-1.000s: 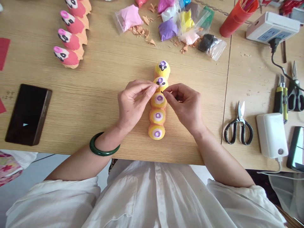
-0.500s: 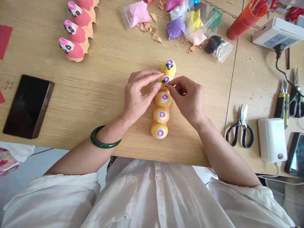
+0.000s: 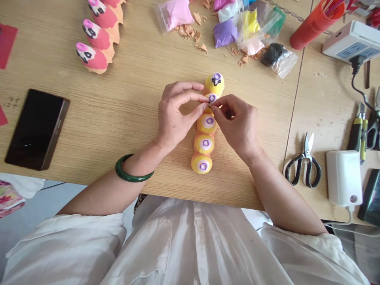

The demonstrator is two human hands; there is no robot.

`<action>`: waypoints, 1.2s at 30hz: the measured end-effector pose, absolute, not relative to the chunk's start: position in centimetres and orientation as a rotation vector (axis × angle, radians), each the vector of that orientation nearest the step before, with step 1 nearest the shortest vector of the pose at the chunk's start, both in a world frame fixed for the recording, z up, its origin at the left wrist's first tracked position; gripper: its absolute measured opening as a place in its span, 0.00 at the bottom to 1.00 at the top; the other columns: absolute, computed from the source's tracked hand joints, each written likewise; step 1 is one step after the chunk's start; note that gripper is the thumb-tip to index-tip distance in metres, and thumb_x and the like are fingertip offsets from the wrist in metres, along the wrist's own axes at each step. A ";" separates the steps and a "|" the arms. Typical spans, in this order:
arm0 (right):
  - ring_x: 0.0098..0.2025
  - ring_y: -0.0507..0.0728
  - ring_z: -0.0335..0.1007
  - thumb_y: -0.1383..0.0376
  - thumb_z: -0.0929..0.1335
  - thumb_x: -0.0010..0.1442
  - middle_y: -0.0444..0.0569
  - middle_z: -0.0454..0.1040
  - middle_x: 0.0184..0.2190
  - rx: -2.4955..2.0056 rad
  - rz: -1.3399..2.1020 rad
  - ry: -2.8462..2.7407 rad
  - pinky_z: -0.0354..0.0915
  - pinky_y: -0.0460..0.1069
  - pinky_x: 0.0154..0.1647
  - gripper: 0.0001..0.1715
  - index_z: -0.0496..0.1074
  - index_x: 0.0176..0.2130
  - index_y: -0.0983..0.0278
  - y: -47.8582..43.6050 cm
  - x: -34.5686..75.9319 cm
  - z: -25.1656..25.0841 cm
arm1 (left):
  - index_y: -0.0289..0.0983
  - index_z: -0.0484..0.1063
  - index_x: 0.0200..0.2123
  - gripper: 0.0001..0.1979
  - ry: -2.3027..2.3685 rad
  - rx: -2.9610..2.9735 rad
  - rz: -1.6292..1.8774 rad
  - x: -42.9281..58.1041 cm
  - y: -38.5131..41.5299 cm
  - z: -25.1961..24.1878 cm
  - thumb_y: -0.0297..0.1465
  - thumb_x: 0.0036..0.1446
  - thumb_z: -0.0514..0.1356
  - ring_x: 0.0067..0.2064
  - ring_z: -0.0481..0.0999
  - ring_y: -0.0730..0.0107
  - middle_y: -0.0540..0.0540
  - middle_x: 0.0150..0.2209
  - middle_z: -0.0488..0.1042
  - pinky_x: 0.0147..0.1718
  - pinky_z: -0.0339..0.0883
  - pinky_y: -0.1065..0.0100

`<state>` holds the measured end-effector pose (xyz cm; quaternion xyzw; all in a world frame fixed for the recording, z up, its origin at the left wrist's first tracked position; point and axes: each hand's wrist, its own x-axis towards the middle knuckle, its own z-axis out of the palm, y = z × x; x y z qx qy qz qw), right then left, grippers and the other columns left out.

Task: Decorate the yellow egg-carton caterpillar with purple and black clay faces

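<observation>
A strip of yellow bumps [image 3: 204,143] with white patches and purple rings lies upright in the view, centred before me. The farthest bump carries black marks. My left hand [image 3: 179,113] is at the second bump, thumb and index finger pinched close to its face, the other fingers raised. From the right, my right hand [image 3: 237,122] pinches thumb and index finger at the same bump, its other fingers curled. Between the fingertips there is a small dark bit, too small to make out. The fingertips partly hide the second bump.
Pink-faced bumps [image 3: 97,37] stand at the upper left, a black phone [image 3: 35,128] below. Clay bags [image 3: 225,32] and orange scraps lie at the back. Right are a red cup [image 3: 314,27], power strip [image 3: 353,43], black-handled cutters [image 3: 304,162] and white charger [image 3: 344,178].
My left thumb and index finger have come nearer to my right fingertips over the second bump. The view has shifted a little, so the table things sit slightly displaced.
</observation>
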<state>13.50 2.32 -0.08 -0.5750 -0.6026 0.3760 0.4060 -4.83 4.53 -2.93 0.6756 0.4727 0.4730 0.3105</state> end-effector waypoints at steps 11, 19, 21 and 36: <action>0.29 0.55 0.64 0.64 0.77 0.63 0.41 0.69 0.23 -1.486 0.919 -1.523 0.66 0.53 0.33 0.09 0.75 0.33 0.54 2.2 13.4 0.0 | 0.52 0.80 0.57 0.15 1.110 1.971 1.171 -5.0 5.1 -3.5 0.42 0.70 0.65 0.69 0.74 0.57 0.55 0.65 0.78 0.74 0.62 0.45; 0.31 0.57 0.68 0.59 0.78 0.63 0.43 0.70 0.24 -1.465 0.927 -1.518 0.68 0.53 0.33 0.09 0.76 0.34 0.53 2.4 13.6 -0.6 | 0.55 0.81 0.56 0.16 1.094 1.901 1.119 -4.9 5.0 -3.6 0.34 0.67 0.67 0.68 0.76 0.57 0.56 0.61 0.81 0.73 0.66 0.48; 0.31 0.57 0.67 0.58 0.78 0.63 0.43 0.70 0.24 -1.467 0.934 -1.517 0.68 0.53 0.32 0.09 0.76 0.34 0.53 2.4 13.6 -0.5 | 0.52 0.81 0.55 0.16 1.100 1.882 1.112 -4.9 5.0 -3.7 0.34 0.66 0.68 0.67 0.77 0.55 0.54 0.60 0.82 0.73 0.67 0.47; 0.29 0.56 0.62 0.60 0.76 0.64 0.43 0.69 0.25 -1.514 0.848 -1.559 0.62 0.54 0.33 0.12 0.72 0.32 0.54 2.3 13.4 0.0 | 0.50 0.84 0.47 0.12 1.161 1.733 1.117 -4.4 5.0 -2.9 0.33 0.60 0.73 0.63 0.80 0.53 0.50 0.55 0.84 0.69 0.70 0.48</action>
